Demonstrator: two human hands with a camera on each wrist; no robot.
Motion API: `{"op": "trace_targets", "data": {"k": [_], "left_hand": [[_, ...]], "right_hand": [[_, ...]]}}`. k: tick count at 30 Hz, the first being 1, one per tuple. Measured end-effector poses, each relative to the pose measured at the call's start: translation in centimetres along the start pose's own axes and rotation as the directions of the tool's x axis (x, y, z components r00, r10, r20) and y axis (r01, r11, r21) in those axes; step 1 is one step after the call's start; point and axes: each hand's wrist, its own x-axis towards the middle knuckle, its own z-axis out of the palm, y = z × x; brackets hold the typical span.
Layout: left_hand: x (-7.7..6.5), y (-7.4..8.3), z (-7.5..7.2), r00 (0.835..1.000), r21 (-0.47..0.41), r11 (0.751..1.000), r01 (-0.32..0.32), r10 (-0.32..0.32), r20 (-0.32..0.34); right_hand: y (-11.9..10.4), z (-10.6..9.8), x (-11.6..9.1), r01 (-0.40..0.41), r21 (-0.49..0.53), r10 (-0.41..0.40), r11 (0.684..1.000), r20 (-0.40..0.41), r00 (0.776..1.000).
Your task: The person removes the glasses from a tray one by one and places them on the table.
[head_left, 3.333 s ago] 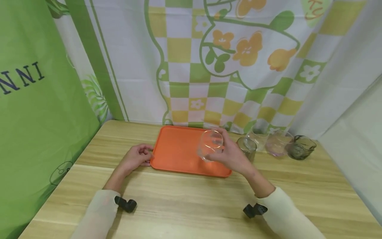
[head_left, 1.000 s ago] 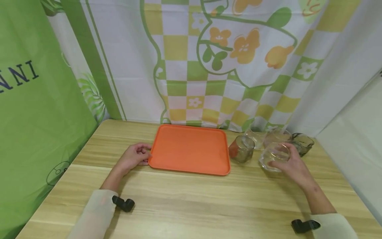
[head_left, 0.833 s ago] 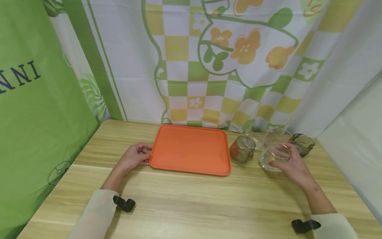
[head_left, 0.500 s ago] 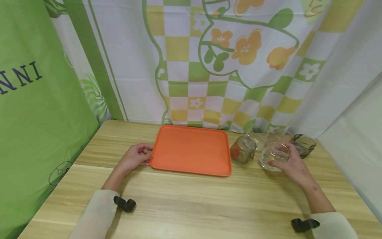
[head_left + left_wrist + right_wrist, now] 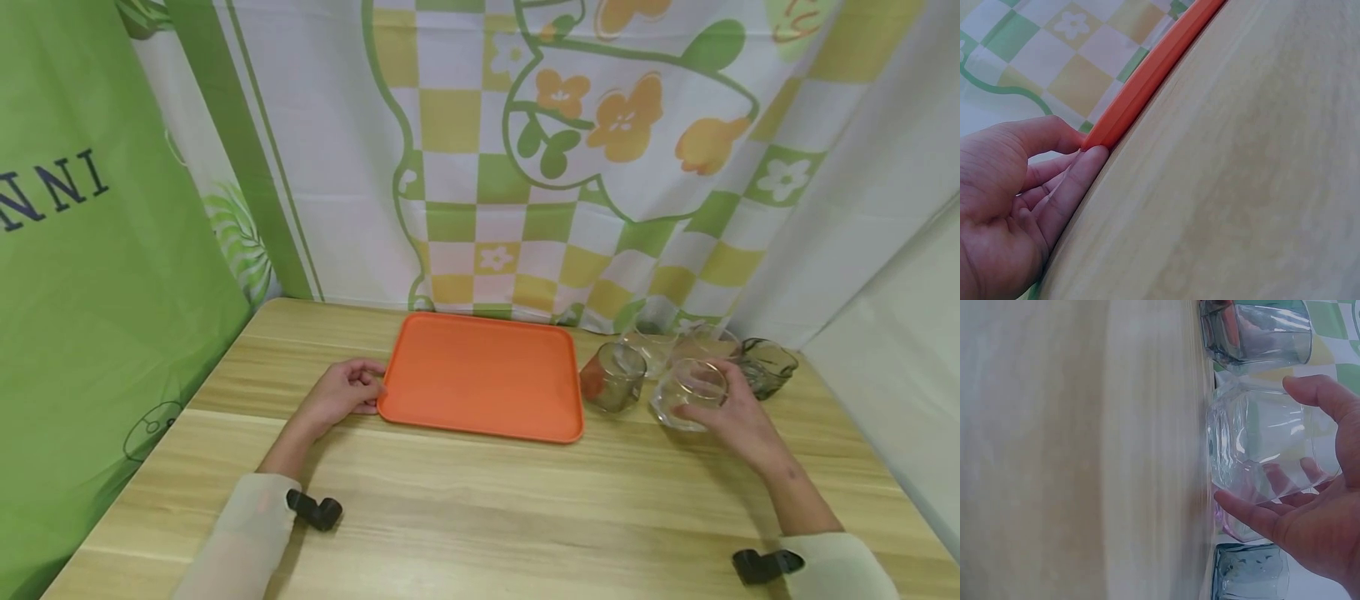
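My left hand [image 5: 343, 392] pinches the left rim of an orange tray [image 5: 480, 379], thumb and finger meeting at its edge in the left wrist view. My right hand [image 5: 738, 417] is around a clear drinking glass [image 5: 686, 398] with a gold-coloured rim. In the right wrist view, the thumb lies along one side of this clear glass [image 5: 1266, 434] and the fingers along the other, and its base appears to be on the table. A smoky grey glass [image 5: 617, 379] stands between the tray and the clear glass.
Behind the held glass stand another clear glass [image 5: 651, 346] and a faintly pink glass [image 5: 705, 340]. A dark grey glass [image 5: 767, 367] with a wavy shape is at the far right. A patterned curtain [image 5: 480, 167] hangs along the table's [image 5: 480, 508] back edge.
The right hand has carried the clear glass from above the tray to the right, beside the smoky grey glass. Over the last second both hands have stayed nearly still.
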Motion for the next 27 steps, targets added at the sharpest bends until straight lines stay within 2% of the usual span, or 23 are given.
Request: {"op": "trace_targets", "data": {"k": [10, 27], "left_hand": [[0.07, -0.19, -0.01, 1.000, -0.003, 1.000, -0.001, 0.001, 0.002], [0.20, -0.01, 0.13, 1.000, -0.003, 1.000, -0.004, 0.004, -0.003]], "right_hand": [[0.33, -0.26, -0.02, -0.016, -0.015, 0.017, 1.000, 0.030, 0.999], [0.31, -0.12, -0.18, 0.010, -0.008, -0.010, 1.000, 0.031, 0.999]]}}
